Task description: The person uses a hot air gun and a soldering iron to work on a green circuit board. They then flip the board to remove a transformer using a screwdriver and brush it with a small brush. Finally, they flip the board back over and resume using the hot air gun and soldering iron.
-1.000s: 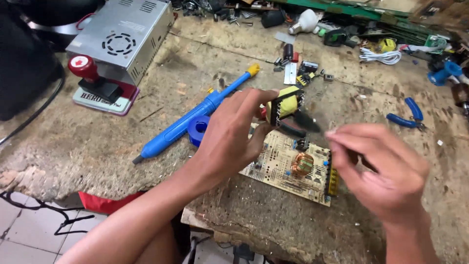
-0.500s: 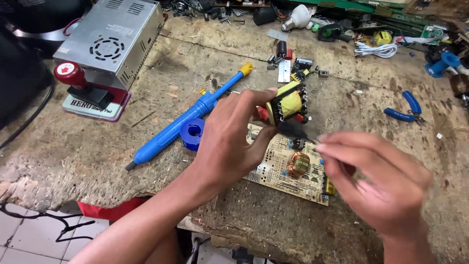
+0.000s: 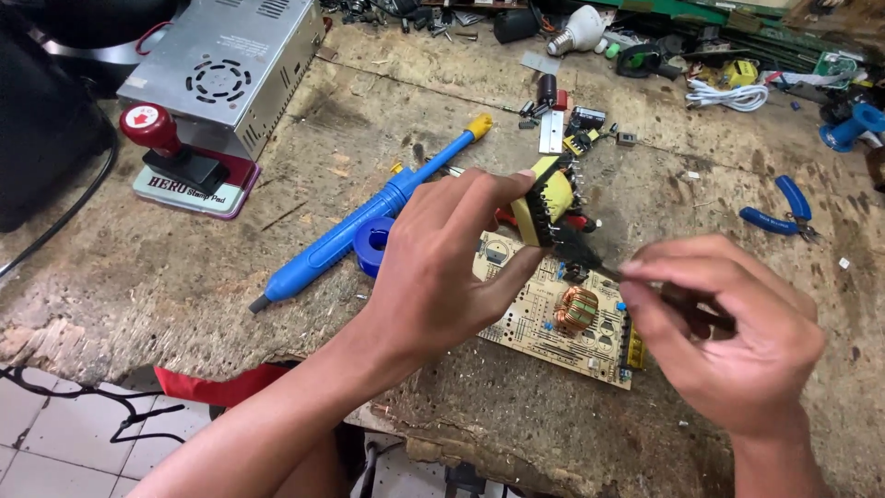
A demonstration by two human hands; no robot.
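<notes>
left hand (image 3: pixel 442 267): forearm comes in from lower left, wrist raised off the bench; thumb and fingers pinch the yellow transformer (image 3: pixel 546 205), thumb under it, fingertips on its top edge.
right hand (image 3: pixel 737 337): enters from lower right, fingers curled and clenched around a thin dark tool (image 3: pixel 599 266); only the tip shows past the fingertips, the handle is hidden in the fist.
transformer position: held in the air above the far left corner of the circuit board (image 3: pixel 553 318), clear of it.
transformer axis: tilted, long axis runs roughly from lower left to upper right; pin side faces right, toward the tool.
tool axis: points left and slightly up, tip just beside the transformer's lower right edge; cannot tell if it touches.
board: lies flat on the workbench (image 3: pixel 138 277), long side angled down to the right, copper coil (image 3: pixel 578 307) near its middle, right end close under the right hand.
left of hands: blue desoldering pump (image 3: pixel 369 221) lies diagonally, blue tape roll (image 3: pixel 373 244) touching it, just beside the left hand.
right side: blue-handled pliers (image 3: pixel 779 212) well apart from the right hand.
bench edge: near edge runs right under the board; open wood between pump and red stamp (image 3: pixel 152 129).
</notes>
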